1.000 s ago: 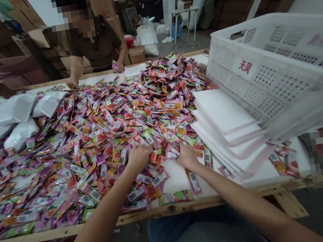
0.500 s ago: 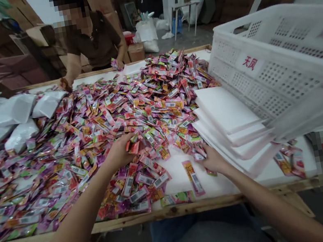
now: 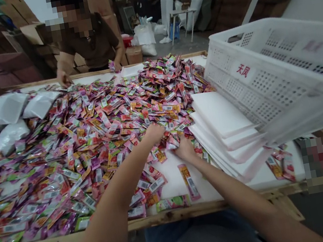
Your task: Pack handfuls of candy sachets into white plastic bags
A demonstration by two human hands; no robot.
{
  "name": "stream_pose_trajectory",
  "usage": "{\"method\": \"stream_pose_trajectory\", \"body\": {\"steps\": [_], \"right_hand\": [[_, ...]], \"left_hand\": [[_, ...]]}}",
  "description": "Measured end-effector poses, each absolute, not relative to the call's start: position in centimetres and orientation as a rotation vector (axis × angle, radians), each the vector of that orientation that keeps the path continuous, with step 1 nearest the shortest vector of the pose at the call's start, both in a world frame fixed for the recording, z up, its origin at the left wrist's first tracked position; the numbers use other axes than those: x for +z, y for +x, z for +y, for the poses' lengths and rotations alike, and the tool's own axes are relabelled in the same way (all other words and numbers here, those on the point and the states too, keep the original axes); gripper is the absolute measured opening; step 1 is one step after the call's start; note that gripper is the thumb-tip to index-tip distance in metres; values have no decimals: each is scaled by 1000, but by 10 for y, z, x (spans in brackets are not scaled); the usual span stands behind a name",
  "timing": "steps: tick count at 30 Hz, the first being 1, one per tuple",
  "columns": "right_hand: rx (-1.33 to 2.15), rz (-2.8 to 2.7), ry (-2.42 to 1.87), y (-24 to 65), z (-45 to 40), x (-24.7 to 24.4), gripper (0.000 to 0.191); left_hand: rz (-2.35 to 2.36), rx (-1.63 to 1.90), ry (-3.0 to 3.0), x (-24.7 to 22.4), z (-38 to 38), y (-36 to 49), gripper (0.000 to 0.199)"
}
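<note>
Small, colourful plastic sachets (image 3: 97, 128) are heaped over the white tabletop. My left hand (image 3: 155, 133) is at the right part of the heap, its fingers curled down on sachets and partly hidden. Just right of it, my right hand (image 3: 185, 149) is closed on a few sachets (image 3: 172, 140), close to the left fingertips. One orange and pink sachet (image 3: 189, 181) lies alone in front of my right hand. A green and pink sachet (image 3: 172, 203) lies along the table's near edge. Beside my right hand is a stack of flat white bags (image 3: 223, 114).
A white perforated crate (image 3: 267, 81) stands tilted at the right. Filled white bags (image 3: 0, 112) are piled at the left. Across the table a person (image 3: 88, 46) handles sachets. A wooden rim (image 3: 196, 211) edges the table. Two sachets (image 3: 280, 166) lie near the right corner.
My left hand has moved right and away from me, and my right hand has moved left and slightly away. They are now close together at the sachets. The view has shifted slightly.
</note>
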State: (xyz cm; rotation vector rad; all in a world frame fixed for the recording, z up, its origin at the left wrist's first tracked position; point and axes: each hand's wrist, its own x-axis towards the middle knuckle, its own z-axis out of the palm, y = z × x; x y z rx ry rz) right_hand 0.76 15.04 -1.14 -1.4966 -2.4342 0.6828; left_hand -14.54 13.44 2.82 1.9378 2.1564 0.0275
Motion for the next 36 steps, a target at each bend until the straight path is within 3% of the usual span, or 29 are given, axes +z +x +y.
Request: {"method": "stream_pose_trajectory", "body": {"steps": [4,11,14,17,19,21,23,27,32,36], "right_hand": [[866,-2348,-1474,19,154,-3,38],[2015,-1542,-1316,53,155,25,20],[2253,-1435,-1231,59,153,26,15],[2130,-1449,-1167,61,150,21,24],[1905,-1556,-1109,62,147,17,36],[1652,-1757,-1072,65,145,11,36],[1397,-2049,-998,69,142,6,34],[973,-2624,-756,80,138,-2,55],[1018,-2582,-849,91,149,-5,29],[1118,-2460,-868,94,161,-3,15]], "left_hand": [[2183,296,1850,29,118,-162,19],[2191,884,1505,46,89,-180,33],[1954,1165,1157,49,70,-177,38],[1736,1213,855,46,55,-169,37],[1716,1156,766,44,49,-162,38],[1725,1128,736,45,45,-152,39],[1688,1119,811,49,37,-138,38],[1472,883,1339,60,4,-99,35],[1566,524,1830,68,-36,-83,40],[1822,648,1804,76,-37,-119,41]]}}
